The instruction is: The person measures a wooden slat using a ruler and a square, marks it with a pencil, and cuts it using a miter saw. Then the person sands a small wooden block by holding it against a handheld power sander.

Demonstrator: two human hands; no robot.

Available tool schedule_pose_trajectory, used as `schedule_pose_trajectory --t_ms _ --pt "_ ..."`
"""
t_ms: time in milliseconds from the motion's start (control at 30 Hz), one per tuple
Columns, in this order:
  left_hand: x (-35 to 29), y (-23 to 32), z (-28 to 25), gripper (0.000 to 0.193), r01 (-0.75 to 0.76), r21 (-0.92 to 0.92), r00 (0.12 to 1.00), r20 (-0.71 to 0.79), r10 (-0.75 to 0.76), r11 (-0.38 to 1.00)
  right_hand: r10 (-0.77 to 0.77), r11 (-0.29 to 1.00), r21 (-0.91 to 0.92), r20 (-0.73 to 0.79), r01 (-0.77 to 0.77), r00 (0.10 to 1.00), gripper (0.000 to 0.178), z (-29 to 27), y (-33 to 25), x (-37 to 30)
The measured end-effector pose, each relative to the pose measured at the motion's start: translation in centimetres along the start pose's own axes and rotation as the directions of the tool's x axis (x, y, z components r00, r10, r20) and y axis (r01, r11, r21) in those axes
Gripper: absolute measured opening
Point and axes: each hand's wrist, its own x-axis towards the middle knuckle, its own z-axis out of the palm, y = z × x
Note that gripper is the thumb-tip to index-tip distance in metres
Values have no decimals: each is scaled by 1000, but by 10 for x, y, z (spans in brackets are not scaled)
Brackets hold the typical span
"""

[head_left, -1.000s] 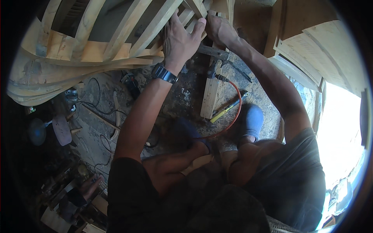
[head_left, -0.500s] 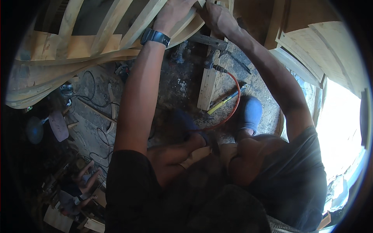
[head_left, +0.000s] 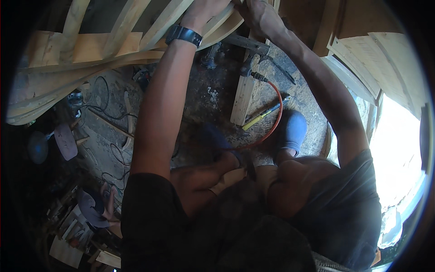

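At the top edge, my left hand (head_left: 206, 11) lies against the curved wooden frame (head_left: 167, 22); its fingers are mostly cut off. A dark watch (head_left: 183, 36) is on that wrist. Close by on the right, my right hand (head_left: 263, 18) is closed beside the end of the frame, its fingers curled inward. What it grips is hidden by the picture's edge. Below the hands, an air tool (head_left: 247, 70) with an orange hose (head_left: 277, 118) lies on a pale wooden board (head_left: 243, 99).
A yellow-handled tool (head_left: 256, 120) lies on the floor by my blue shoe (head_left: 292, 131). Cables and a curved wood strip (head_left: 128, 113) lie at left, near a pink stool-like seat (head_left: 66, 141). Another person (head_left: 95, 208) is low at left. Wooden panels (head_left: 362, 68) stand at right.
Both my hands have shifted slightly, staying at the wooden frame. The person at lower left has changed posture, bending farther over.
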Motion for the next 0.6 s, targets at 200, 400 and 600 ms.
schedule_pose_trajectory --t_ms 200,400,600 --pt "4 -21 0 27 -377 508 918 92 386 774 27 1000 9 21 -27 999 28 -1 1 4" --pt "8 -36 -2 37 -465 437 878 112 466 770 -35 970 -239 68 51 997 26 -5 -4 1" --pt "10 -36 -4 37 -394 580 912 154 379 713 -6 1000 24 -11 6 1000 23 -27 -5 2"
